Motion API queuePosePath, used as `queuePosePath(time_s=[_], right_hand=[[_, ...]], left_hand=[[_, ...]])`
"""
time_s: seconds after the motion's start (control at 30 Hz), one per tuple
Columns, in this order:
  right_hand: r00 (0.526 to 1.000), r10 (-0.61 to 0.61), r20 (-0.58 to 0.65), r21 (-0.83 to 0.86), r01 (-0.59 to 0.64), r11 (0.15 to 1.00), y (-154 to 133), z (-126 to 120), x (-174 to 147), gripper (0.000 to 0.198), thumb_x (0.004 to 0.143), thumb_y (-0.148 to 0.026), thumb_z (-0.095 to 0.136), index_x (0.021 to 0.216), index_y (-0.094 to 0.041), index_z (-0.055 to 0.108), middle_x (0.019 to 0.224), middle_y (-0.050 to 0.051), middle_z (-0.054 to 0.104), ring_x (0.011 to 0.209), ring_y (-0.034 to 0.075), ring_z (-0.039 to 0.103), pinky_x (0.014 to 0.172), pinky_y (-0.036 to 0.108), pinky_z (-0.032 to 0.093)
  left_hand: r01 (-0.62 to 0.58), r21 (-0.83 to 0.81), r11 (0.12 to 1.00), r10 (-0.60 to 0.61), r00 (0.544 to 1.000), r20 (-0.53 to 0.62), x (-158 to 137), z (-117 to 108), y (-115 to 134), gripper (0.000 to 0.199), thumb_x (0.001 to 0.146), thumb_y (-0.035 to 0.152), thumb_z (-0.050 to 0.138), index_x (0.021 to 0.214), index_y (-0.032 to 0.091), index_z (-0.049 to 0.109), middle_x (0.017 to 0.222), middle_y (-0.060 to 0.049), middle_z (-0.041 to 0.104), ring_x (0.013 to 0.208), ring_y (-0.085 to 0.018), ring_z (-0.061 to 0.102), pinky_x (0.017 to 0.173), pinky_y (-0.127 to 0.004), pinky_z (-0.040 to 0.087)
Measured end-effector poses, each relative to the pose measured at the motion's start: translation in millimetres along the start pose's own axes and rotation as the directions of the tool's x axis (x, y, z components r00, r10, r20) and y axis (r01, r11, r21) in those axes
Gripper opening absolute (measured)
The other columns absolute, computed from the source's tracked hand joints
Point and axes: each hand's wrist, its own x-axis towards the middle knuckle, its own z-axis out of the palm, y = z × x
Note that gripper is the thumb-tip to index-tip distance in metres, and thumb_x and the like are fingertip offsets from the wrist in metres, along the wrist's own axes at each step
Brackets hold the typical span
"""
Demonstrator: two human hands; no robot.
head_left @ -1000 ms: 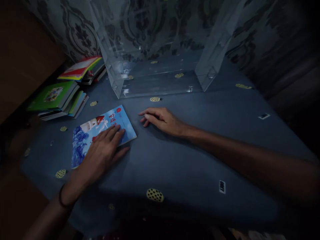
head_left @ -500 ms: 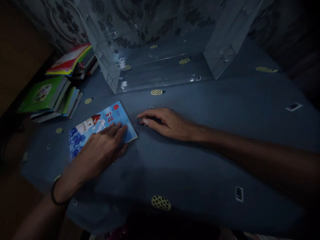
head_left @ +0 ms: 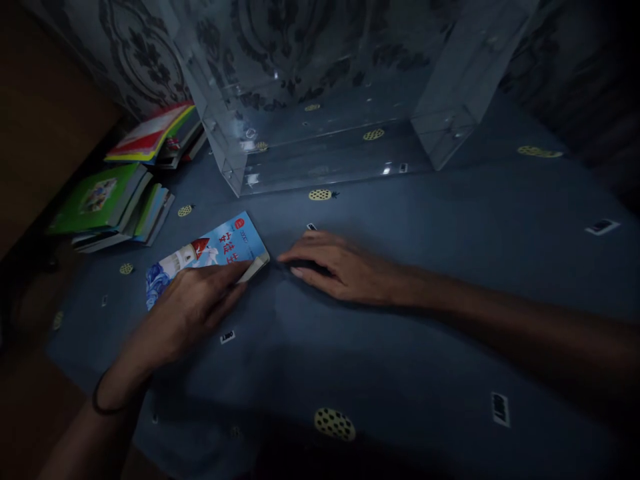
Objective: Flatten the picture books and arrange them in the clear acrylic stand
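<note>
A blue paperback book (head_left: 233,239) with a lighthouse, a white bird and red characters on its cover is on the table at left of centre. My left hand (head_left: 200,297), a dark band round its wrist, grips the book's near edge, with fingers over the cover and the thumb low at the side. That edge is tilted up and shows the page block. To the right of the book, my right hand (head_left: 333,267) rests low over the cloth, empty, its fingers loosely bent and the thumb apart from them. A small gap separates its fingertips from the book's corner.
A clear acrylic rack (head_left: 430,140) stands at the back against patterned wallpaper. Two piles of books lie at the left, one with a green book (head_left: 100,197) on top, the other with a red and yellow book (head_left: 153,133). A blue tablecloth (head_left: 400,373) with pineapple prints covers the table.
My left hand has shifted from lying on the cover to gripping the near edge, which is now raised. My right hand stays beside the book. The whole view has shifted slightly.
</note>
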Motion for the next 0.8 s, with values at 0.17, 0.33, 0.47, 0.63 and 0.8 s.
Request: queuePosePath(time_s=[0.17, 0.33, 0.47, 0.63, 0.8], right_hand=[[0.999, -0.043, 0.016, -0.04, 0.044, 0.998, 1.2, 1.6, 0.6, 0.033, 0.101, -0.023, 0.049, 0.129, -0.018, 0.066, 0.122, 0.011, 0.07, 0.12, 0.025, 0.057, 0.107, 0.05, 0.043], [0.998, -0.055, 0.024, -0.04, 0.056, 0.998, 1.7, 1.5, 0.2, 0.034, 0.101, -0.023, 0.05, 0.132, -0.019, 0.064, 0.124, 0.011, 0.068, 0.121, 0.025, 0.056, 0.107, 0.051, 0.042], [0.998, -0.061, 0.024, -0.031, 0.062, 0.998, 0.6, 0.6, 0.1, 0.039, 0.1, -0.021, 0.05, 0.138, -0.021, 0.06, 0.125, 0.01, 0.068, 0.119, 0.025, 0.056, 0.106, 0.051, 0.042], [0.997, -0.069, 0.037, -0.013, 0.069, 0.998, 0.0, 0.9, 0.8, 0.044, 0.1, -0.02, 0.051, 0.144, -0.025, 0.055, 0.123, 0.008, 0.069, 0.116, 0.024, 0.056, 0.105, 0.051, 0.043], [0.997, -0.072, 0.035, -0.024, 0.073, 0.997, 1.3, 1.7, 0.6, 0.044, 0.1, -0.02, 0.052, 0.144, -0.026, 0.055, 0.124, 0.008, 0.069, 0.118, 0.024, 0.056, 0.107, 0.051, 0.042]], left_hand=[[0.049, -0.097, 0.994, -0.052, 0.998, -0.021, -0.2, -0.7, -2.5, 0.036, 0.105, 0.04, 0.042, 0.114, 0.02, 0.071, 0.091, -0.003, 0.079, 0.076, -0.018, 0.073, 0.065, -0.025, 0.049], [0.072, -0.126, 0.989, -0.072, 0.997, 0.0, -0.6, -0.2, -2.7, 0.036, 0.105, 0.039, 0.043, 0.106, 0.021, 0.074, 0.086, -0.002, 0.078, 0.068, -0.016, 0.07, 0.06, -0.024, 0.045], [0.053, -0.129, 0.99, -0.054, 0.999, -0.006, 1.3, -2.5, -0.8, 0.034, 0.104, 0.035, 0.043, 0.101, 0.02, 0.073, 0.078, -0.001, 0.076, 0.062, -0.014, 0.068, 0.058, -0.024, 0.042], [0.044, -0.104, 0.994, -0.045, 0.999, -0.011, 3.9, -4.9, 1.8, 0.035, 0.103, 0.031, 0.042, 0.094, 0.018, 0.072, 0.07, 0.0, 0.073, 0.058, -0.014, 0.066, 0.056, -0.025, 0.04], [0.056, -0.093, 0.994, -0.055, 0.998, 0.014, 4.7, -5.8, 2.3, 0.036, 0.103, 0.032, 0.04, 0.093, 0.019, 0.072, 0.073, -0.001, 0.074, 0.057, -0.013, 0.065, 0.056, -0.025, 0.04]])
